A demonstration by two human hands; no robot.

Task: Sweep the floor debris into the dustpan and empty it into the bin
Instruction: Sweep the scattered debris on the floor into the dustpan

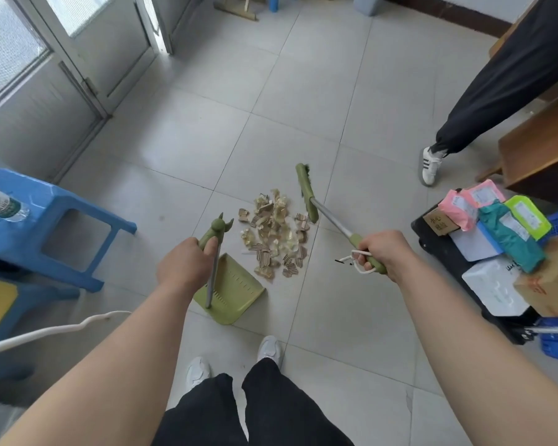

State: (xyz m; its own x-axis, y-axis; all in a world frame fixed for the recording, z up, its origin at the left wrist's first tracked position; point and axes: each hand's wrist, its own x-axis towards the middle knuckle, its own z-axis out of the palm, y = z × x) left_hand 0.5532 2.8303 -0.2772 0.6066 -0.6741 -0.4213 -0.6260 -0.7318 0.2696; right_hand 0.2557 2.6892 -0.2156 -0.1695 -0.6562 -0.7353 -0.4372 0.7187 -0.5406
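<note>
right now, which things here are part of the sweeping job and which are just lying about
Job: broom, held by the right hand; dustpan, held by the left hand; debris between them.

Lying about: stool, bottle on it, parcels, second broom.

Tiled floor (303, 123) — debris pile (276, 230), dustpan (234, 286), blue stool (45, 201)

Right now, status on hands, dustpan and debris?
Left hand holds green plastic dustpan; right hand holds green broom. Cardboard scrap debris pile between them, unswept. Nothing blocking.
</note>
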